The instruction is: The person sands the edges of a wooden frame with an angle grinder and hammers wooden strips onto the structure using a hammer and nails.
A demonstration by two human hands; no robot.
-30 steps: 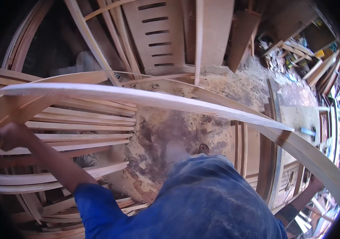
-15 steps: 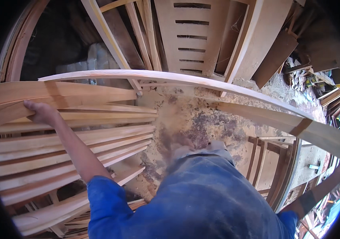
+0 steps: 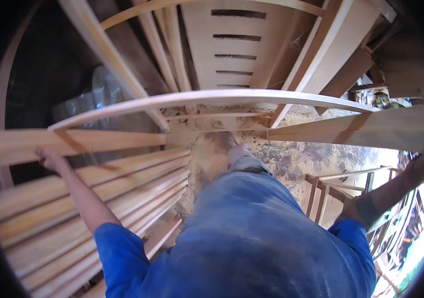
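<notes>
**Hands on a long plank in a timber workshop**

Sawdust-strewn ground lies under leaning timber. Left hand has its fingers clenched on the wide pale wooden plank; right hand presses its far end, grip unclear. Below the plank lies a stack of pale slats; above it arches a curved pale strip.

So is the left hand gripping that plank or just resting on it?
Gripping, as far as it shows: the left hand curls over the lower edge of the plank, which lies flat atop the stacked boards.
</notes>
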